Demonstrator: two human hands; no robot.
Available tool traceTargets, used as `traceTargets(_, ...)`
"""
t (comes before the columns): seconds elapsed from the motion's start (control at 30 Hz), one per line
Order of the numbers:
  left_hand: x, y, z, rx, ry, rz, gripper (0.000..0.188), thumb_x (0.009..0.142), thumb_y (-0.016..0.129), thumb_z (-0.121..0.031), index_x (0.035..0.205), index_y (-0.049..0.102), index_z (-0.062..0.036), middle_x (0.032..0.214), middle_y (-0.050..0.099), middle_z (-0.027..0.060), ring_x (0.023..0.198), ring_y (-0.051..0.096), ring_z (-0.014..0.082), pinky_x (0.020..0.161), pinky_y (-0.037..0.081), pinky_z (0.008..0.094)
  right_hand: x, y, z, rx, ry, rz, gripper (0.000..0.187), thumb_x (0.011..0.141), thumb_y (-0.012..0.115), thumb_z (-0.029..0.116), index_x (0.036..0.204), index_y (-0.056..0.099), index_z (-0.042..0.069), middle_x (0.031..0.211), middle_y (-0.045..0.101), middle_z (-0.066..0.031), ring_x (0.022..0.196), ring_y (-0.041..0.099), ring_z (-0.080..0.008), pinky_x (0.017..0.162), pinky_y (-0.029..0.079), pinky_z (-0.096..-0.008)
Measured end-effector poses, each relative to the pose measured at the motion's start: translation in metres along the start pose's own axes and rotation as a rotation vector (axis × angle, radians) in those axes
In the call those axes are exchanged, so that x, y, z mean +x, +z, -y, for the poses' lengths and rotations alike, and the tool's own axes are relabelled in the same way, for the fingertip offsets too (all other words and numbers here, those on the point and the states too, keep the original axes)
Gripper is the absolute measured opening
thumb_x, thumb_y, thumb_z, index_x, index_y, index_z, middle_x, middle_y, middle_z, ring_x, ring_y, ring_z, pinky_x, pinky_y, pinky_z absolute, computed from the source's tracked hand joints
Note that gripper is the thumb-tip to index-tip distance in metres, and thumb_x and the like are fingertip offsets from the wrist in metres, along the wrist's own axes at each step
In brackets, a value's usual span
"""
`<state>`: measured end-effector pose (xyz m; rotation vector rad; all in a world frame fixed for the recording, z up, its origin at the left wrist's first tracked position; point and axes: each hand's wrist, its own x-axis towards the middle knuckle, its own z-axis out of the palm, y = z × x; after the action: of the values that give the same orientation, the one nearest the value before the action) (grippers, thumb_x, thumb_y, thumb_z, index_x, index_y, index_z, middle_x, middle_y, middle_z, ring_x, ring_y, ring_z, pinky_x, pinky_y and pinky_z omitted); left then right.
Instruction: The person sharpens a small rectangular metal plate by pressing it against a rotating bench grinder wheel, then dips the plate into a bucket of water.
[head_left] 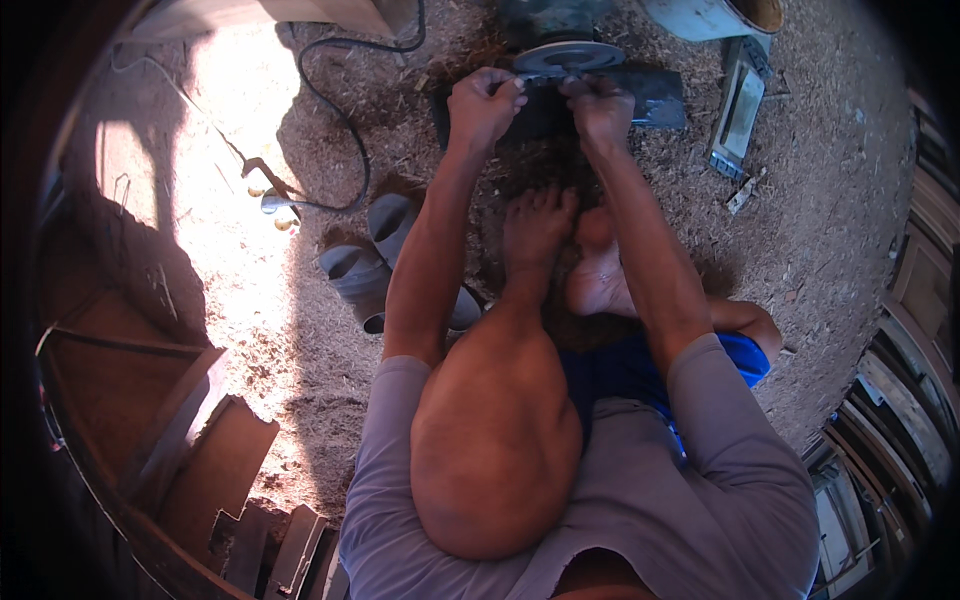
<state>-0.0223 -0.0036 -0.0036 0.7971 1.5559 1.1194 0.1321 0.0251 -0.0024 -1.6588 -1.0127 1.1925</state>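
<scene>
Ahead of me at the top stands a bench grinder with a round grey grinding wheel (568,56). My left hand (485,106) is closed, thumb against bent fingers, at the wheel's near left side. My right hand (601,108) is likewise closed at its near right side. A thin, narrow metal piece (546,76) spans the space between my fingertips, close along the wheel's near edge. Whether it touches the wheel I cannot tell. Beneath my hands lies a dark flat plate (657,98), partly hidden by them.
A black cable (349,125) curves over the shavings-strewn ground at left, near grey slippers (356,270). A long flat tool (738,112) and a pale container (700,16) lie at upper right. Wood pieces (205,470) stand lower left; stacked boards (900,400) line the right.
</scene>
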Motion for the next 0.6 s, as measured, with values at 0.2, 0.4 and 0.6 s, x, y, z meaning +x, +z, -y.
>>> traceTargets(0.2,0.001,0.003,-0.002,-0.080,-0.024,-0.004,0.015,0.089,0.065,-0.008,0.094,0.061,0.0055,0.083,0.066,0.0102,0.072,0.068,0.0152,0.063,0.055,0.0233,0.013,-0.001,-0.021,-0.155,-0.110,-0.037,0.016,0.077,0.072,0.006,0.086,0.066,-0.006,0.071,0.067,-0.0082,0.058,0.056,-0.0112,0.055,0.044,-0.0251)
traceTargets(0.4,0.001,-0.005,0.001,-0.079,-0.015,0.001,0.015,0.089,0.064,-0.008,0.094,0.061,0.0057,0.084,0.066,0.0106,0.073,0.068,0.0159,0.063,0.056,0.0232,0.016,0.009,-0.036,-0.168,-0.115,-0.110,0.012,0.076,0.072,0.006,0.080,0.067,-0.003,0.068,0.066,-0.0075,0.057,0.055,-0.0113,0.054,0.044,-0.0258)
traceTargets(0.6,-0.003,-0.011,-0.002,-0.074,-0.004,-0.009,0.016,0.090,0.064,-0.009,0.095,0.062,0.0059,0.085,0.067,0.0113,0.074,0.069,0.0164,0.064,0.057,0.0240,0.012,0.005,-0.034,-0.152,-0.138,0.053,0.026,0.074,0.077,0.019,0.087,0.070,-0.002,0.076,0.070,-0.0121,0.075,0.067,-0.0212,0.076,0.050,-0.0310)
